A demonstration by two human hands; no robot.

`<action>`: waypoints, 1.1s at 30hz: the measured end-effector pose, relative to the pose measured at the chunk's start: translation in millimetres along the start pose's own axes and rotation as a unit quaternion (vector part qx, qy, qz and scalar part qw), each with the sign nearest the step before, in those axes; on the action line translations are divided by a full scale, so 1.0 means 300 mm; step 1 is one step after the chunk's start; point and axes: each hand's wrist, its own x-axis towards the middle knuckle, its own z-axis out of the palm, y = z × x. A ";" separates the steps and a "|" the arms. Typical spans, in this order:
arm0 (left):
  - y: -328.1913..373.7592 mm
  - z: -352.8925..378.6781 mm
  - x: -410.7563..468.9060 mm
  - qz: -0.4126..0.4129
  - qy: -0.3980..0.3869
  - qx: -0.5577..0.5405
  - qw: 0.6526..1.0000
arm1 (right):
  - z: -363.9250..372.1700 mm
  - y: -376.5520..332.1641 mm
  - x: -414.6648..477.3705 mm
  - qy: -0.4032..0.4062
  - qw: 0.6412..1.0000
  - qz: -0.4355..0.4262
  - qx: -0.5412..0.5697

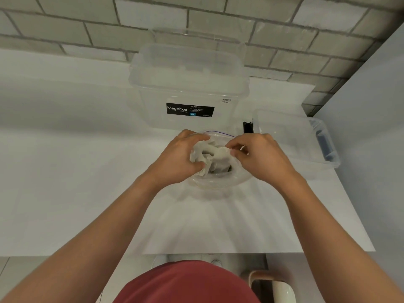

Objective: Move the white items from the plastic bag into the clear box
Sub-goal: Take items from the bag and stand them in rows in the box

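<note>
A clear plastic bag (215, 182) with a purple zip edge stands open on the white table, holding several white items (209, 162). My left hand (181, 158) grips the bag's left rim. My right hand (260, 156) pinches one white item (220, 153) at the bag's mouth between thumb and fingers. Behind the bag stands the clear box (188, 84), open at the top, with a black Megabox label on its front wall.
The box's clear lid (306, 141) with blue and black clips lies upturned at the right, near the table's right edge. A grey brick wall runs behind the table. A beige chair back (273, 285) shows below the table's front edge.
</note>
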 end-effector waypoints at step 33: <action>0.052 -0.002 0.033 -0.019 0.071 -0.020 0.997 | -0.168 0.443 0.210 0.010 0.993 0.104 -0.050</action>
